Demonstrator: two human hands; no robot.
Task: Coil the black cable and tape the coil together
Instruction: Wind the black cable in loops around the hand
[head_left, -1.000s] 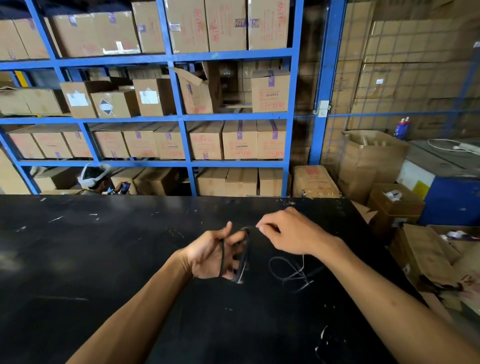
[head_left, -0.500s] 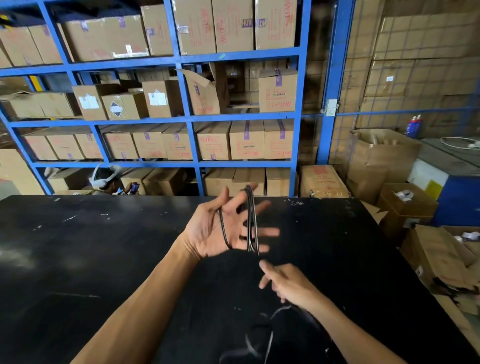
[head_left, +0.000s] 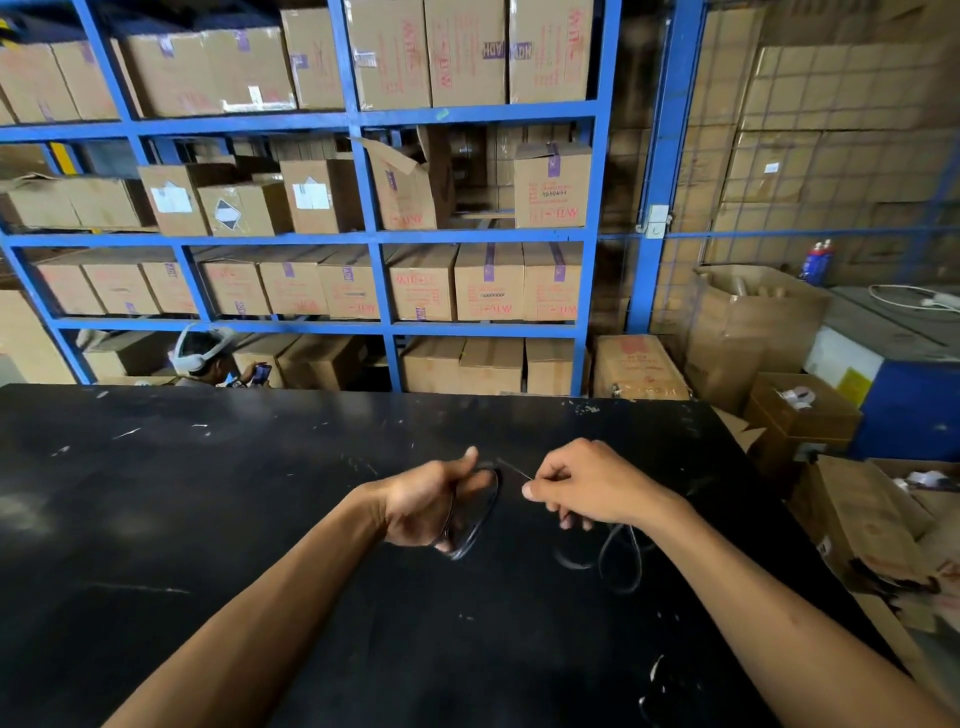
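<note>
While the thin black rubber-sheathed cable (head_left: 475, 512) is being gathered into loops, the coil is being kept upright around the left hand (head_left: 431, 501), just above the scuffed black tabletop (head_left: 208, 519). The loops are being carried around the palm and fingers, apparently so that the hand can serve as a former and each turn comes out the same size. That left hand is being held mostly curled, thumb raised over the top of the loops, so the turns are being pinned and cannot spring apart.

A short, taut stretch of cable is being run from the top of the coil across to the right hand (head_left: 587, 488), which is closed in a pinch on it between thumb and bent fingers. The tension is probably being kept so that the next turn lies snug rather than slack. Below and to the right of that hand, the loose remainder of the cable (head_left: 621, 558) is being left in untidy curls on the tabletop, where it can be drawn up freely; how much is left is hard to judge against the dark surface.

Coiling is judged to be partway done, and no tape is being seen within reach. Beyond the table's far edge, brown cardboard boxes are being stored on blue steel shelving (head_left: 363, 239), and a seated person (head_left: 208, 353) is looking at a phone.
</note>
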